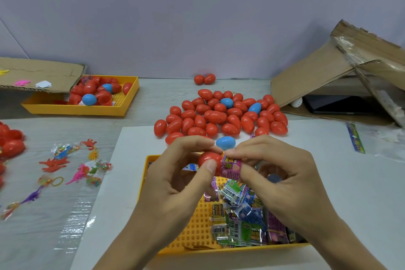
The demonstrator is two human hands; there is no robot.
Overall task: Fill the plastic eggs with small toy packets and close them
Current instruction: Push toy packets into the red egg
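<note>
Head view, far left: loose toy figures (63,166) in clear wrap on the desk (328,182).
Upper left: yellow tray (87,110) of eggs, half under cardboard (39,74).
Centre: left hand (175,184) pinching a red egg half (210,161); right hand (278,173) pinching a pink packet (231,170) at its mouth.
Behind the hands: pile of closed eggs (221,116).
Below the hands: yellow tray of packets (243,219).
Upper right: leaning cardboard box (341,68).

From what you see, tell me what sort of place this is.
Probably a small hand-packing workbench, not a home table: a pile of eggs, a yellow tray of toy packets, and torn cardboard by the wall.
</note>
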